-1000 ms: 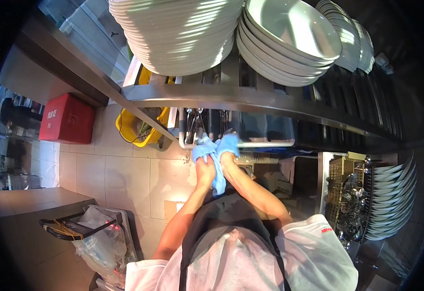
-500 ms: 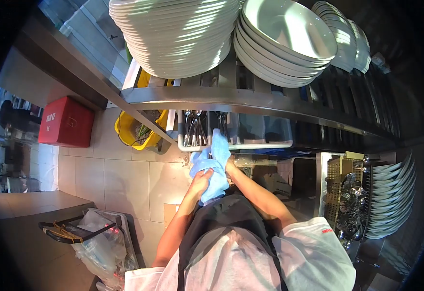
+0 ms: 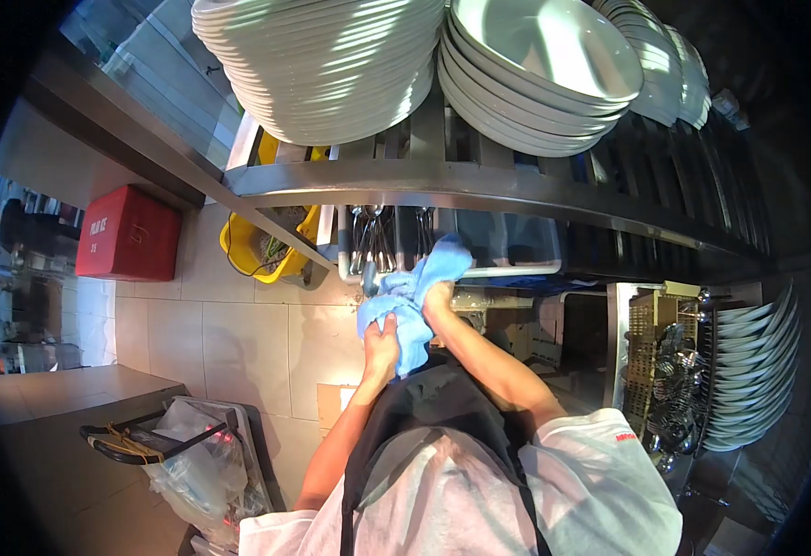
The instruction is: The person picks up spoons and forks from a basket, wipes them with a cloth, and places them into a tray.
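Observation:
A light blue cloth [image 3: 404, 310] is bunched between my two hands, just in front of a cutlery tray. My left hand [image 3: 381, 348] grips its lower left part, thumb on top. At the cloth's right side, my right hand [image 3: 438, 304] is closed on it, with a loose fold flopping over toward the tray. From the cloth's upper left sticks out a grey, rounded end of what looks like cutlery [image 3: 369, 277]; its kind I cannot make out. Spoons [image 3: 373, 236] and other cutlery [image 3: 424, 230] lie in the left compartments of the grey tray [image 3: 517, 271].
Above the tray runs a metal shelf [image 3: 480, 188] with stacked white plates [image 3: 331, 74] and bowls [image 3: 535, 93]. Right of me are a cutlery basket [image 3: 642, 347] and upright plates [image 3: 753, 371]. A yellow bucket [image 3: 280, 264], red box [image 3: 132, 232] and bagged trolley [image 3: 202, 463] stand left.
The cloth's upper end has swung right and folded over. My right hand has risen slightly, the hands are farther apart, and a grey cutlery end now shows at the cloth's left.

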`<state>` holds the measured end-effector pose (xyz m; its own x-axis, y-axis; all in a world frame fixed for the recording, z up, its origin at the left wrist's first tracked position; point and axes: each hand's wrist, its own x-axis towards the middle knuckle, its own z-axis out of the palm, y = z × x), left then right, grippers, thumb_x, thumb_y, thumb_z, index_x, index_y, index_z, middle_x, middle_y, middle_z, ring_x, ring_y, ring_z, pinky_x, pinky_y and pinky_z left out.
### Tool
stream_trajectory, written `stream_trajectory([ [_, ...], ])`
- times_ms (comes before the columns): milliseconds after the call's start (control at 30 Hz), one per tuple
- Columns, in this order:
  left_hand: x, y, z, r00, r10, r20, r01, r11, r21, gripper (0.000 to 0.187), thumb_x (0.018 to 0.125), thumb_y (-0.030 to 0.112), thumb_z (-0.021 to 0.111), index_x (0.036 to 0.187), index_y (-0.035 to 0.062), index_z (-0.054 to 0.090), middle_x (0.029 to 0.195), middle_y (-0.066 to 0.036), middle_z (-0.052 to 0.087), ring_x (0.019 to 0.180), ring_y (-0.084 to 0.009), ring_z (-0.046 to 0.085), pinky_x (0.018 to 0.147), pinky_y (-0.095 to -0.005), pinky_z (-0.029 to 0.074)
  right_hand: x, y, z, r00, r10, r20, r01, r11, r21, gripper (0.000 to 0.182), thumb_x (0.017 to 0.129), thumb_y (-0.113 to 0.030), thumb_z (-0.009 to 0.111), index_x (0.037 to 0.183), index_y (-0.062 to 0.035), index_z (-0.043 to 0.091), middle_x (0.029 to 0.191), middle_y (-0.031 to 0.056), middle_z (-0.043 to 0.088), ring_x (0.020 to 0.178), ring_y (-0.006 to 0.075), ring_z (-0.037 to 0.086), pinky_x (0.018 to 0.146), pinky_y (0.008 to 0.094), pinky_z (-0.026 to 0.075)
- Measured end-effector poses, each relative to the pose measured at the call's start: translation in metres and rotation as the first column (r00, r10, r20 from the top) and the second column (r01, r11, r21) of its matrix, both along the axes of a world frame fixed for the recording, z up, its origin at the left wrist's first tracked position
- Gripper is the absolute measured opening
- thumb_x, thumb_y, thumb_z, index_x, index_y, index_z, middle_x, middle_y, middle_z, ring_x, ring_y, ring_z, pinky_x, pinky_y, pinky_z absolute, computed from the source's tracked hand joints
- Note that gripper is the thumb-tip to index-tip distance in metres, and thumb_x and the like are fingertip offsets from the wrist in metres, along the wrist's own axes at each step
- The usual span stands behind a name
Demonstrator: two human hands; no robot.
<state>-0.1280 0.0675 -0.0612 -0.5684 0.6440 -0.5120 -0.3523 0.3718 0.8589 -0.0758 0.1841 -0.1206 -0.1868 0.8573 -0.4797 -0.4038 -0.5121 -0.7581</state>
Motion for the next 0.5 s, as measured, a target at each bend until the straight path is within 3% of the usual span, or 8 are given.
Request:
stream_trajectory([
  [33, -0.002, 0.001, -0.015, 1.0, 0.0, 0.0, 0.0, 1.0, -0.003, 0.03, 0.085, 0.018, 0.044, 0.102, -0.0072, 0.049, 0.091, -0.011, 0.057, 0.08, -0.0173, 0.053, 0.071, -0.0288, 0.042, -0.008, -0.006, 0.004, 0.974, 0.051, 0.22, -0.034, 0.996, -0.083, 0.019, 0.086, -0.021, 0.043, 0.097, -0.0072, 0.05, 0.085, 0.0044, 0.055, 0.077, 0.0151, 0.054, 0.066, 0.0285, 0.046],
  [100, -0.004, 0.007, -0.023, 0.999, -0.002, -0.035, -0.002, 0.994, -0.113, 0.029, 0.086, 0.017, 0.041, 0.099, -0.0059, 0.051, 0.086, -0.011, 0.058, 0.076, -0.0168, 0.054, 0.068, -0.0294, 0.042, -0.011, -0.028, 0.055, 0.998, -0.062, 0.011, 0.062, 0.978, -0.201, 0.024, 0.087, -0.026, 0.041, 0.098, -0.0074, 0.051, 0.085, 0.0039, 0.054, 0.079, 0.0142, 0.053, 0.066, 0.0281, 0.045],
  [167, -0.004, 0.004, -0.028, 0.998, 0.006, -0.07, -0.011, 0.997, -0.076, 0.028, 0.085, 0.017, 0.04, 0.097, -0.0052, 0.052, 0.08, -0.011, 0.058, 0.073, -0.0166, 0.054, 0.066, -0.0295, 0.042, -0.006, -0.039, 0.067, 0.939, 0.249, 0.238, -0.223, 0.966, -0.131, 0.026, 0.086, -0.024, 0.041, 0.102, -0.0057, 0.051, 0.09, 0.005, 0.054, 0.084, 0.0159, 0.051, 0.071, 0.0289, 0.043],
  [233, -0.006, 0.005, -0.02, 0.999, 0.036, -0.001, -0.035, 0.973, -0.23, 0.028, 0.085, 0.018, 0.04, 0.095, -0.0051, 0.052, 0.077, -0.009, 0.057, 0.069, -0.0156, 0.052, 0.064, -0.0288, 0.041, -0.002, -0.051, 0.007, 0.91, 0.22, 0.351, -0.234, 0.972, -0.004, 0.03, 0.086, -0.017, 0.04, 0.112, -0.0035, 0.044, 0.098, 0.007, 0.052, 0.089, 0.0181, 0.05, 0.077, 0.0303, 0.041],
  [300, -0.007, -0.004, -0.036, 1.0, -0.002, 0.027, 0.008, 0.976, -0.219, 0.028, 0.084, 0.018, 0.04, 0.094, -0.0049, 0.052, 0.076, -0.008, 0.056, 0.068, -0.0145, 0.05, 0.063, -0.0283, 0.041, 0.01, -0.049, 0.019, 0.891, 0.417, 0.178, -0.446, 0.877, 0.18, 0.038, 0.083, -0.011, 0.041, 0.119, -0.0023, 0.034, 0.104, 0.0088, 0.05, 0.092, 0.0197, 0.05, 0.083, 0.0313, 0.038],
  [333, -0.006, -0.009, -0.046, 0.998, -0.044, 0.055, 0.055, 0.976, -0.211, 0.028, 0.084, 0.019, 0.04, 0.092, -0.0047, 0.053, 0.075, -0.008, 0.055, 0.067, -0.0134, 0.049, 0.062, -0.0278, 0.04, 0.012, -0.044, 0.037, 0.848, 0.28, 0.45, -0.365, 0.924, 0.113, 0.034, 0.081, -0.008, 0.043, 0.114, -0.001, 0.038, 0.103, 0.0092, 0.051, 0.091, 0.0187, 0.05, 0.079, 0.031, 0.041],
  [367, -0.004, -0.011, -0.04, 0.997, -0.046, 0.058, 0.058, 0.975, -0.213, 0.028, 0.084, 0.019, 0.04, 0.092, -0.0047, 0.053, 0.075, -0.008, 0.055, 0.067, -0.0134, 0.049, 0.062, -0.0278, 0.04, 0.015, -0.023, 0.021, 0.846, 0.388, 0.365, -0.378, 0.92, -0.103, 0.022, 0.08, -0.009, 0.044, 0.101, -0.0009, 0.049, 0.095, 0.0088, 0.055, 0.087, 0.0176, 0.052, 0.073, 0.0314, 0.043],
  [500, -0.005, -0.022, -0.03, 0.986, -0.095, 0.135, 0.102, 0.994, -0.046, 0.028, 0.083, 0.02, 0.04, 0.087, -0.0031, 0.055, 0.076, -0.006, 0.055, 0.068, -0.0122, 0.049, 0.062, -0.0263, 0.039, 0.029, 0.018, 0.007, 0.808, 0.523, -0.272, -0.566, 0.817, -0.111, 0.019, 0.082, -0.016, 0.047, 0.094, -0.0046, 0.054, 0.086, 0.0072, 0.058, 0.072, 0.0176, 0.057, 0.065, 0.0355, 0.047],
])
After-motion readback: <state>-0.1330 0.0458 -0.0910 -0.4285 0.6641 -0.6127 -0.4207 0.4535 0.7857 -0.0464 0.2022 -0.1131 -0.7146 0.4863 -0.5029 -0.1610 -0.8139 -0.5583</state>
